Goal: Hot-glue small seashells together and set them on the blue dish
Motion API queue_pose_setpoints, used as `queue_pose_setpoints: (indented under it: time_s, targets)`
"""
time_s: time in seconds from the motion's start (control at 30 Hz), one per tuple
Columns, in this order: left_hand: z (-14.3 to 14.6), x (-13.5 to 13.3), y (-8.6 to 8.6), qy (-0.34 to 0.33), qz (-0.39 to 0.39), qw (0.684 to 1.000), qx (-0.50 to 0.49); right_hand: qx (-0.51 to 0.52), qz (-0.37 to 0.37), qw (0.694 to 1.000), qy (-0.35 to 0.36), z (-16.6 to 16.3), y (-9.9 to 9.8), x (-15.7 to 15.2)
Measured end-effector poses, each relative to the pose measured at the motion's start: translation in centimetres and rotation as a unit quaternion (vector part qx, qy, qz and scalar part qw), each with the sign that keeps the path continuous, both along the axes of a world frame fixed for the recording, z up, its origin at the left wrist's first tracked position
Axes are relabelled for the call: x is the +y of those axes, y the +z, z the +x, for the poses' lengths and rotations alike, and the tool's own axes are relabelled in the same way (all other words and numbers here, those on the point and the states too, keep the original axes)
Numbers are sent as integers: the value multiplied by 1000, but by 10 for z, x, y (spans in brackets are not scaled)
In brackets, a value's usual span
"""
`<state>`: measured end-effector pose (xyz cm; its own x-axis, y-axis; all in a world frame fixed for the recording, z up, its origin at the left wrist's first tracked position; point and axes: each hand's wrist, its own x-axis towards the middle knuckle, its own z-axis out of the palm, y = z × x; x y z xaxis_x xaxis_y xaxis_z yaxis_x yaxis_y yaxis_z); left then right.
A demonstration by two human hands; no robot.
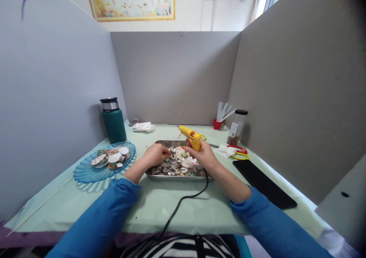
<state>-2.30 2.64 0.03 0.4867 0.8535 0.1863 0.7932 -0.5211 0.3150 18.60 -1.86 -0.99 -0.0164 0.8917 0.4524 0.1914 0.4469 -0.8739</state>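
A yellow hot glue gun (191, 134) is gripped in my right hand (206, 156), its nozzle tilted up toward the far left. Its black cord (187, 197) trails over the table to my lap. Under both hands lies a metal tray (171, 178) heaped with seashells (183, 162). My left hand (156, 155) reaches over the tray's left side with its fingers drawn together at the shells. Whatever sits between those fingertips is too small or hidden to make out.
A blue scalloped plate (82, 172) of shells and a green bottle (113, 124) stand at left. At right are red-and-yellow-handled scissors (241, 156), a black flat panel (264, 183), a clear jar (237, 128) and a red cup (217, 125) of glue sticks. Grey partitions (177, 75) enclose the table.
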Motion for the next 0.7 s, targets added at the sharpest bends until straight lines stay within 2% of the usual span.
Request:
queue_pose_setpoints:
  time_s: [0.23,0.5,0.6,0.7]
  targets:
    - [1,0,-6,22,74,992,99,23,-13,1000,17,-2,2,-2]
    - [3,-2,-9,0,83,989,125,25,-21,999,22,-1,1,-1]
    - [3,-4,-5,-3,91,992,84,20,-21,999,25,-1,1,-1]
    - [9,-10,1,-12,53,998,-42,20,-18,999,27,-1,1,-1]
